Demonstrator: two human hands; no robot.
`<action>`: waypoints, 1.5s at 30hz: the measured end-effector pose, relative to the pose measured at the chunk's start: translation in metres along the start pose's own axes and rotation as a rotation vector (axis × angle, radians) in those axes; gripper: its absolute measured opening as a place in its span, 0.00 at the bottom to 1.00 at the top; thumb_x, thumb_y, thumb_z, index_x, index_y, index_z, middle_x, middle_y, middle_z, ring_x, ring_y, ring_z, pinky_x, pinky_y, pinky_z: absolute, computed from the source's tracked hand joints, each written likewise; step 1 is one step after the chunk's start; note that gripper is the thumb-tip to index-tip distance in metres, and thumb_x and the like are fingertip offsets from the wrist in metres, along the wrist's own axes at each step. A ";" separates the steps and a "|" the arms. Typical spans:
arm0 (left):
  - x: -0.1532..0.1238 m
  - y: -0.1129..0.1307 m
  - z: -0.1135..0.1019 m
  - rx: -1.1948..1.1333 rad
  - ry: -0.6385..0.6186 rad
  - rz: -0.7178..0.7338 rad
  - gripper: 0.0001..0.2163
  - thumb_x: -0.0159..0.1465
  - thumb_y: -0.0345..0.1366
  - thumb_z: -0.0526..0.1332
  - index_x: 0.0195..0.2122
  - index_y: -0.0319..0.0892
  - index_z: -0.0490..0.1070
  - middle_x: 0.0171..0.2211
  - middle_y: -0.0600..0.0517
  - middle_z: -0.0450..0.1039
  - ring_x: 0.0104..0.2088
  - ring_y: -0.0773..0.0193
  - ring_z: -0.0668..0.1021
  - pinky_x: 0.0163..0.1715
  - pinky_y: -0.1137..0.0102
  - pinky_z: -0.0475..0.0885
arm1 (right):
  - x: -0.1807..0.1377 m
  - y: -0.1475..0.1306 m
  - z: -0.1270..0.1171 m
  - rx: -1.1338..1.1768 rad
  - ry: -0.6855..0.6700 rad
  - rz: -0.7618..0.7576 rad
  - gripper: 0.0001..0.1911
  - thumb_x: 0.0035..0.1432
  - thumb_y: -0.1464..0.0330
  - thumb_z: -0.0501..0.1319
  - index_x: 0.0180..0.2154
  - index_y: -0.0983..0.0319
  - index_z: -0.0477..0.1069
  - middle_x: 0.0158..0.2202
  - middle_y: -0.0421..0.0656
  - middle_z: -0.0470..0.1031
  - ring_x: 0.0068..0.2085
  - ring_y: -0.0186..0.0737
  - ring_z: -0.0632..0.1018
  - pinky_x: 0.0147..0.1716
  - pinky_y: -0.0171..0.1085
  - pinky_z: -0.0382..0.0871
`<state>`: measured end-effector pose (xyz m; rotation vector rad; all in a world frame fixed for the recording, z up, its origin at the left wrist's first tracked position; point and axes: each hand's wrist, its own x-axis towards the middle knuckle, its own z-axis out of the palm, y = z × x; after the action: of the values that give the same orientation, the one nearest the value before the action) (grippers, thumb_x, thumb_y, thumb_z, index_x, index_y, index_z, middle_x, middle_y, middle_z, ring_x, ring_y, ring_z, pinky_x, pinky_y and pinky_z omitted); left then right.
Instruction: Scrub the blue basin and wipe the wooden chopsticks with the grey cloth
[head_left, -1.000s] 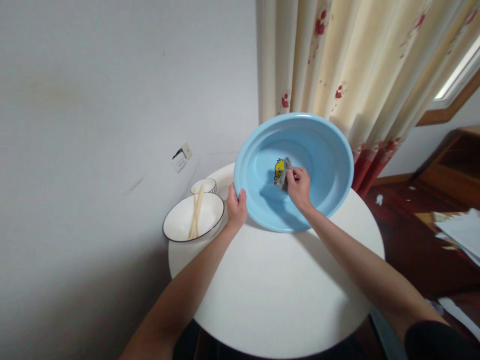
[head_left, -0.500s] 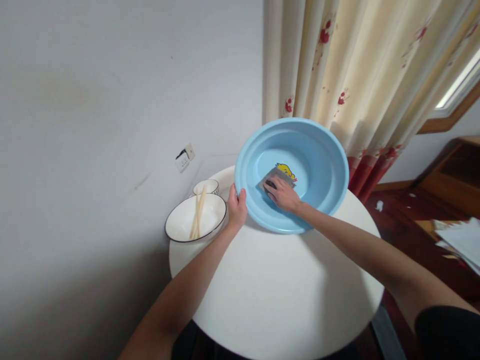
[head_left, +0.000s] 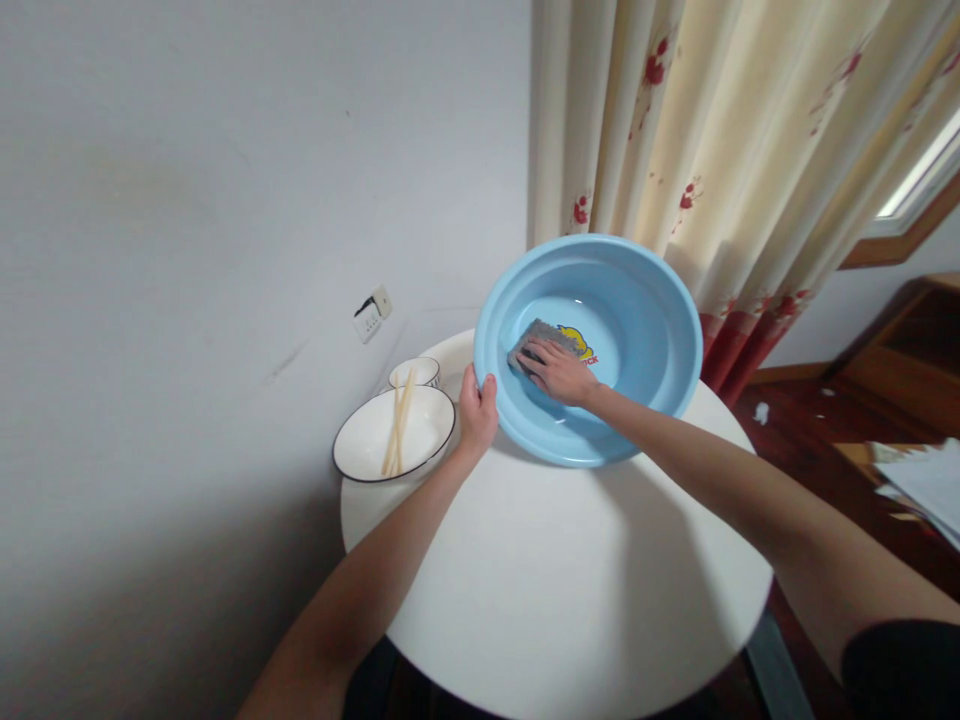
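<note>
A light blue plastic basin [head_left: 660,330] rests tilted on the round white table [head_left: 555,580], its far side raised toward the curtain. My left hand [head_left: 477,405] grips the basin's near left rim. My right hand [head_left: 556,368] lies inside the basin, fingers flat on a grey cloth [head_left: 532,338] pressed against the inner left wall. A yellow duck picture [head_left: 579,345] shows on the basin's bottom, just right of the cloth.
A white bowl [head_left: 360,450] with a dark rim holds wooden chopsticks [head_left: 396,420] at the table's left edge; a smaller bowl [head_left: 420,372] stands behind it. A floral curtain [head_left: 712,150] hangs behind the basin. A wall socket [head_left: 372,315] is on the left, a wooden floor on the right.
My right hand slid the grey cloth from the middle of the basin over the duck picture to the inner left wall and flattened on it. My left hand kept its hold on the rim.
</note>
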<state>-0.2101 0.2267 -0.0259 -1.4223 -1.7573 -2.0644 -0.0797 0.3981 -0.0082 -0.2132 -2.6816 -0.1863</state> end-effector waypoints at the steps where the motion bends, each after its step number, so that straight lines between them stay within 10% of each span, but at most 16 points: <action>1: 0.000 0.000 0.000 0.000 -0.002 0.003 0.23 0.71 0.59 0.54 0.46 0.42 0.69 0.39 0.47 0.76 0.40 0.57 0.77 0.44 0.61 0.75 | 0.004 0.003 -0.001 -0.017 0.024 0.025 0.27 0.73 0.66 0.53 0.69 0.63 0.63 0.69 0.54 0.64 0.73 0.53 0.58 0.71 0.54 0.51; 8: -0.003 0.001 0.001 -0.016 -0.018 0.024 0.21 0.71 0.57 0.55 0.47 0.42 0.68 0.40 0.47 0.75 0.41 0.58 0.77 0.45 0.62 0.75 | 0.022 0.016 0.001 -0.086 0.133 0.092 0.29 0.73 0.65 0.52 0.71 0.65 0.60 0.72 0.55 0.61 0.73 0.58 0.57 0.70 0.58 0.53; 17: -0.001 -0.003 0.001 -0.010 0.001 0.019 0.21 0.71 0.57 0.54 0.46 0.42 0.68 0.38 0.48 0.73 0.39 0.59 0.75 0.42 0.63 0.74 | 0.001 0.009 0.011 -0.094 0.024 -0.236 0.27 0.69 0.67 0.58 0.67 0.63 0.67 0.70 0.51 0.65 0.72 0.56 0.62 0.69 0.57 0.56; 37: -0.002 -0.006 -0.001 -0.024 -0.028 0.049 0.20 0.71 0.55 0.55 0.50 0.43 0.68 0.44 0.45 0.75 0.44 0.55 0.77 0.48 0.59 0.75 | 0.027 0.039 -0.018 -0.118 0.115 -0.052 0.28 0.72 0.65 0.53 0.70 0.63 0.62 0.72 0.52 0.62 0.72 0.56 0.59 0.69 0.58 0.51; 45: -0.002 -0.004 0.000 0.000 -0.017 0.018 0.20 0.71 0.56 0.54 0.48 0.43 0.68 0.41 0.47 0.74 0.41 0.57 0.76 0.46 0.61 0.75 | 0.015 0.020 0.004 -0.109 0.034 -0.254 0.27 0.69 0.65 0.58 0.67 0.64 0.67 0.71 0.51 0.64 0.72 0.55 0.61 0.70 0.58 0.51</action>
<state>-0.2112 0.2268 -0.0300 -1.4550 -1.7444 -2.0499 -0.0909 0.4204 -0.0036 0.0983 -2.6604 -0.4110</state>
